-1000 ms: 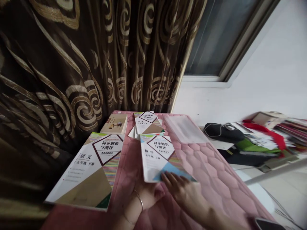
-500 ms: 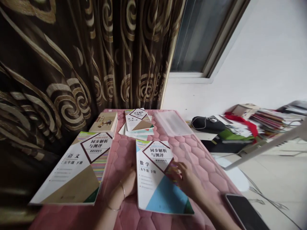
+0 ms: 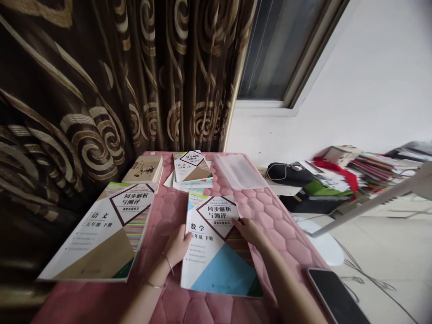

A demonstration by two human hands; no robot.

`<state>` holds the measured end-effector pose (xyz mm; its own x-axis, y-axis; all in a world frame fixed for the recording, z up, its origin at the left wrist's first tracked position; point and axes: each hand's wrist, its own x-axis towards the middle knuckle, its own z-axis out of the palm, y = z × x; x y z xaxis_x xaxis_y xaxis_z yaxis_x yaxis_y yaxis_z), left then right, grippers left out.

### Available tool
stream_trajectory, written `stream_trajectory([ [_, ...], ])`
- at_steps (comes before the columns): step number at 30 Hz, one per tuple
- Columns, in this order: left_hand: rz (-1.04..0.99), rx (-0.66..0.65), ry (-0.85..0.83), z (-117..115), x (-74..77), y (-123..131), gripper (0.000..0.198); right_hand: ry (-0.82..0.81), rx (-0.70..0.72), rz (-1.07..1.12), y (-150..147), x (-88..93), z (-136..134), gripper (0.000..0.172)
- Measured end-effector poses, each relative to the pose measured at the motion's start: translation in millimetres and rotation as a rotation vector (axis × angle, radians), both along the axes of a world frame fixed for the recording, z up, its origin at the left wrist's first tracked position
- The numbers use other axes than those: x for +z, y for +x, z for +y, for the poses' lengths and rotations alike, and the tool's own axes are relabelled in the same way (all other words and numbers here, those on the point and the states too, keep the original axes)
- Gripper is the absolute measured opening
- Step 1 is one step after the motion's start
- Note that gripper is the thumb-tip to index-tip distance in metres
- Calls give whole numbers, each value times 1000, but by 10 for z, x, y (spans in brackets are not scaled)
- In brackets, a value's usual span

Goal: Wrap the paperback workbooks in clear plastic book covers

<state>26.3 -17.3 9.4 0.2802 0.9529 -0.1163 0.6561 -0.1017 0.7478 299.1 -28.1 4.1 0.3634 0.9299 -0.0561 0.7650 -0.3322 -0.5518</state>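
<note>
A math workbook with a white, blue and striped cover lies in front of me on the pink padded tabletop. My left hand, two thin bracelets on its wrist, holds the workbook's left edge with the thumb over the cover. At the opposite edge, my right hand grips too, its fingertips on the cover and its other fingers partly hidden. To the left lies a larger-looking Chinese-language workbook with a tan triangle on its cover.
Behind are a stack of tan books and a smaller workbook on other booklets. A translucent plastic sheet lies at the back right. A dark phone sits near the right edge. Patterned curtains hang along the left.
My left hand has come up from beside the workbook, its thumb now over the left edge. My right hand has closed on the right edge. The workbook sits slightly farther left in view.
</note>
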Motion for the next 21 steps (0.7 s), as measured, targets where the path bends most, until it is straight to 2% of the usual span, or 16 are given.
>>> stream_trajectory([
  [4, 44, 5, 56, -27, -11, -2, 12, 9, 5, 57, -112, 18, -34, 32],
  [8, 76, -10, 103, -110, 56, 67, 12, 80, 8, 95, -95, 56, -190, 30],
  [11, 79, -55, 108, -173, 148, 193, 11, 144, -35, 127, 110, 105, -322, 29],
  [15, 69, -155, 86, -217, 255, 447, 13, 144, -81, 146, 495, 199, -413, 27],
  [18, 184, -204, 86, -228, 248, 634, 17, 127, -82, 96, 687, 213, -410, 25],
  [21, 306, -204, 110, -244, 165, 711, 23, 96, -81, 46, 762, 107, -383, 26],
])
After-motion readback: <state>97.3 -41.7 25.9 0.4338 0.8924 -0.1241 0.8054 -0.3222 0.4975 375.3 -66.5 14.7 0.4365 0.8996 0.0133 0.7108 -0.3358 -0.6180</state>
